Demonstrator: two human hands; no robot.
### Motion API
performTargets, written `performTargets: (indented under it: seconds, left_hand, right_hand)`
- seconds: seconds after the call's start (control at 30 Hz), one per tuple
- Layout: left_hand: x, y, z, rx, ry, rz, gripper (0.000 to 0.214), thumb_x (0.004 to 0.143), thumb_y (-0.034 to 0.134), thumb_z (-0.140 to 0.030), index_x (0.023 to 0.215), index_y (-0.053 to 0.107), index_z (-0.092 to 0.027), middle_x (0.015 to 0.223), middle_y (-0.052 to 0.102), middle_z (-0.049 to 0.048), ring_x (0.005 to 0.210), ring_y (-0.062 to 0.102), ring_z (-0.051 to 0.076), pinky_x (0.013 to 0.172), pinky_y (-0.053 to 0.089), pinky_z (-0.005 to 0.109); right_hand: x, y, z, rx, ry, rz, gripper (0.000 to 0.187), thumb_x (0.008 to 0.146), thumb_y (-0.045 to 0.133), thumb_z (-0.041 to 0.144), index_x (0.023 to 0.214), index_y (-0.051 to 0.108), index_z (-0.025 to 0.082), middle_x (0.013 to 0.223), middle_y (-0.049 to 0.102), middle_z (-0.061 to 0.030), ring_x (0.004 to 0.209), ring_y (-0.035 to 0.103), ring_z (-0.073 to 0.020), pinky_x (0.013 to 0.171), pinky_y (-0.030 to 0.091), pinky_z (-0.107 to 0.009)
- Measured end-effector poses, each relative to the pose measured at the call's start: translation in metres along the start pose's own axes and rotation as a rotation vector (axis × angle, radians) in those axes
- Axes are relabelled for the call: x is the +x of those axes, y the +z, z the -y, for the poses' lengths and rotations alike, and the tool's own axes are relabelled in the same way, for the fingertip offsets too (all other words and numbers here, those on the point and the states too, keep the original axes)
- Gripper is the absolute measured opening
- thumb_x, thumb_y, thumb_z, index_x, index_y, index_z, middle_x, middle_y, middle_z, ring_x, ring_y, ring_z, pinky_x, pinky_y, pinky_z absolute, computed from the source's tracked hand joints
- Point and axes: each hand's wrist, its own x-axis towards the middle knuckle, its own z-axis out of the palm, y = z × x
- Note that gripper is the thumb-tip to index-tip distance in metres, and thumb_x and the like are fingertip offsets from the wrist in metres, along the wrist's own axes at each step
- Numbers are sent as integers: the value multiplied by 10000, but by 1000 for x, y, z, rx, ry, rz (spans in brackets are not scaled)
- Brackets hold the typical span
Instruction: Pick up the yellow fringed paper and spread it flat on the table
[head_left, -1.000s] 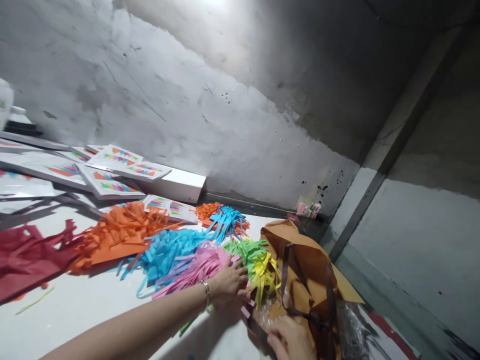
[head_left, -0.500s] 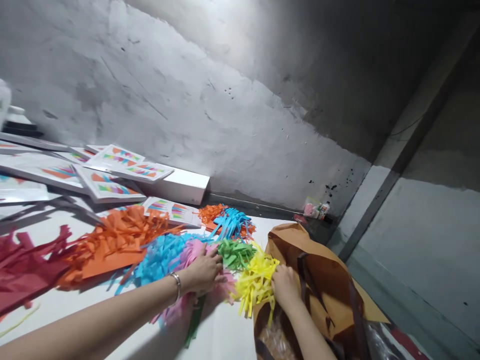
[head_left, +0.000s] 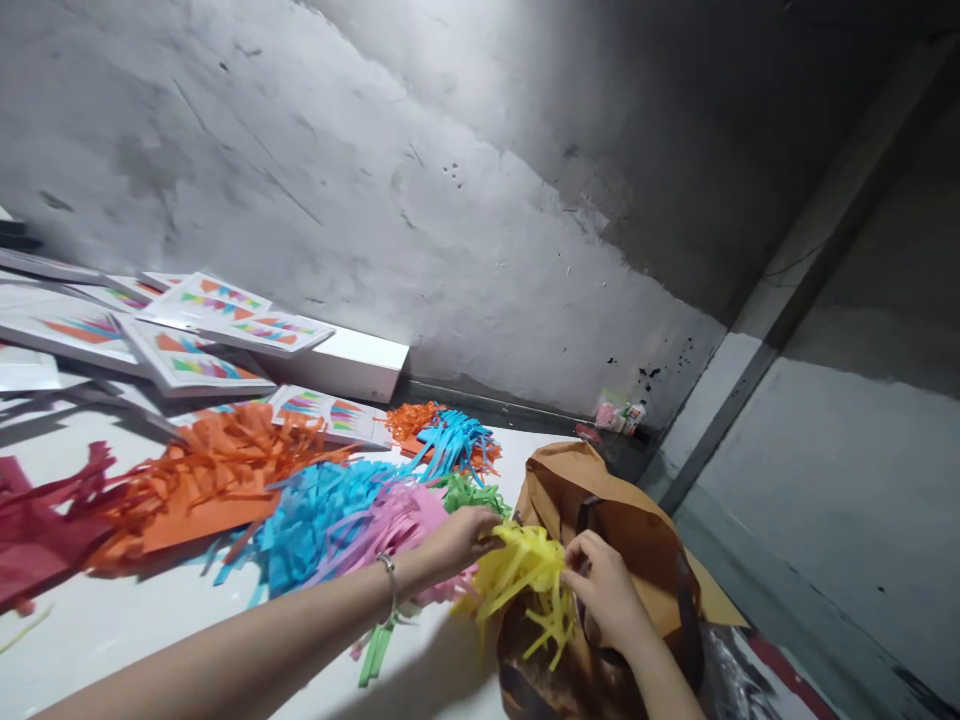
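Between my two hands hangs a bunch of yellow fringed paper (head_left: 525,575), its strips drooping over the near side of an open brown bag (head_left: 637,530). My left hand (head_left: 469,540), with a bracelet at the wrist, is closed on the yellow fringe's left end. My right hand (head_left: 604,585) pinches its right end at the bag's mouth. Left of the bag, pink fringed paper (head_left: 401,525) lies partly under my left forearm. Green fringed paper (head_left: 472,495) shows just behind my left hand, and blue fringed paper (head_left: 319,520) lies further left.
Orange fringed paper (head_left: 217,475) and red paper (head_left: 52,525) lie along the white table (head_left: 172,625). Printed packs (head_left: 199,355) and a white box (head_left: 360,362) are piled at the back. A small orange and blue fringe bundle (head_left: 454,440) sits near the wall (head_left: 465,250).
My left hand has left the pink fringe and moved right to the yellow one. The yellow fringe is now lifted and held by both hands. The view has shifted slightly.
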Motion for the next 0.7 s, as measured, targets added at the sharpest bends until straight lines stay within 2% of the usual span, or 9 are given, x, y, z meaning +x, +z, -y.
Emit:
performTargets:
  seconds: [0.07,0.13,0.2,0.3,0.4,0.47,0.57,0.63,0.7]
  left_hand:
    - [-9,-2,-3,-31,8,-9,220,956,623,-279,779,635,-148,749,627,-13,659,602,141,640,507,286]
    - [-17,-3,-8,-68,28,-19,196,943,615,-253,774,646,-159,785,642,15,709,615,165,670,501,291]
    - [-24,-3,-14,-110,50,-23,164,936,594,-229,800,665,-170,876,668,57,793,635,193,727,504,298]
    - [-33,0,-20,-172,77,-6,128,938,568,-220,920,693,-196,1001,673,82,902,645,209,807,509,300]
    - [-44,5,-19,-213,49,4,226,875,654,-236,1101,650,-221,1090,665,75,972,632,225,853,511,317]
    - [-51,10,-15,-222,0,-3,277,829,675,-210,1101,625,-205,1064,671,66,935,624,222,822,512,315]
    - [-54,18,-6,-223,-53,-2,50,807,621,-151,848,630,-179,827,656,14,753,587,180,692,478,267]
    - [-53,22,-1,-228,-63,-3,81,806,592,-131,738,607,-174,748,635,4,702,567,167,646,451,252]
    - [-53,25,1,-237,-64,-11,105,817,562,-114,747,617,-170,764,650,16,708,583,169,641,455,251]
  right_hand:
    - [-6,0,6,38,8,-53,219,754,554,106,954,612,174,961,631,-69,906,622,-226,824,468,-328]
    - [-8,3,19,89,-28,-65,381,809,542,142,1184,599,174,1181,626,-107,1122,580,-249,997,414,-375]
    - [-7,13,35,165,-79,6,509,798,605,169,1302,592,239,1320,607,-75,1252,518,-258,1097,332,-393]
    - [2,35,51,302,-92,128,464,715,681,144,1152,725,294,1164,706,-29,1110,603,-264,1008,395,-380]
    - [14,57,48,452,13,99,186,695,674,150,826,785,220,830,719,-31,789,631,-208,761,458,-321]
    - [20,66,38,581,116,60,72,681,713,231,706,758,179,678,673,-24,636,587,-174,620,443,-288]
    - [23,70,19,794,253,-16,239,675,770,388,731,735,158,624,656,-9,526,545,-131,515,426,-250]
    - [23,67,6,915,330,-111,325,655,802,445,800,718,166,694,689,-11,561,586,-126,549,476,-245]
    - [22,63,-6,1010,397,-199,386,599,846,461,814,692,179,738,702,-8,606,628,-131,605,529,-256]
